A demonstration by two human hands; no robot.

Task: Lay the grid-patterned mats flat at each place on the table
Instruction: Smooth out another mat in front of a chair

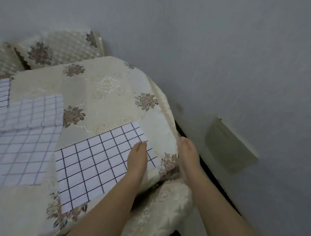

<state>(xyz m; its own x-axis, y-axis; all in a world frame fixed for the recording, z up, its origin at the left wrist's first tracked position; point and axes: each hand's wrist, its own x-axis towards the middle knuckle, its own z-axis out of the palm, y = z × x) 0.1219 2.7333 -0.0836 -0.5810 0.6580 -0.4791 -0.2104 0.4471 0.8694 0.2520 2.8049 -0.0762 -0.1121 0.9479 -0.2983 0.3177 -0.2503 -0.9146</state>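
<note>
Pressing the mat (95, 161) flat, near the table's edge.
My left hand (137, 159) lies flat, fingers together, on the mat; my right hand (189, 156), fingers straight, rests on the cloth (106, 88) edge just beside it. If it drags the cloth, I judge the mat may skew or slide off.

Mats on table (106, 95).
One mat (95, 161) is laid at the right edge, more mats (18, 144) overlapped left of it, cushions (59, 49) behind.
</note>
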